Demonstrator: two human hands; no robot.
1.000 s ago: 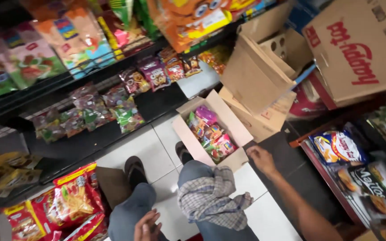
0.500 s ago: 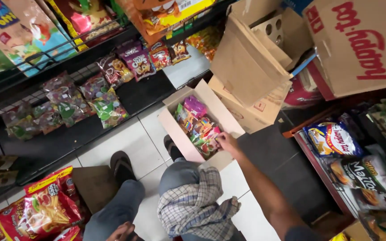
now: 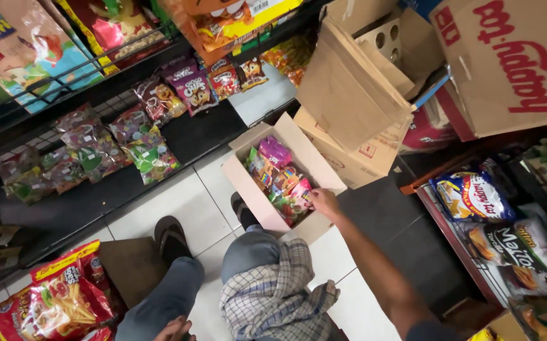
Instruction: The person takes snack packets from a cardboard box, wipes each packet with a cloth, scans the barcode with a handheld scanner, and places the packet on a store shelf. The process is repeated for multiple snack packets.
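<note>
down at the snack box: right hand in, left hand idle

leftmost, a red chip bag (image 3: 59, 297) sits at the floor's edge, and above it small clear candy packets (image 3: 90, 151) lie along the dark lower shelf (image 3: 71, 208); i count roughly eight, though some overlap. two sandalled feet stand on the white tiled floor (image 3: 185, 202). at the bottom edge the left hand (image 3: 175, 328) rests by the knee, only partly in view; whether its fingers hold anything i cannot tell. a checked cloth (image 3: 273, 297) drapes over the right thigh.

further right, one open cardboard box (image 3: 248, 189) sits on the floor, filled with colourful snack packets (image 3: 276, 173); about six or seven show, too jumbled for an exact count. the right hand (image 3: 324, 202) reaches into its near corner, fingers curled on a pink packet (image 3: 300, 191), seemingly pinching its edge. judging by the nearly full box, most of the packets remain inside it.

beyond stand three or so larger cartons (image 3: 349, 107), and at far right more chip bags (image 3: 475, 196) on a low rack.
</note>
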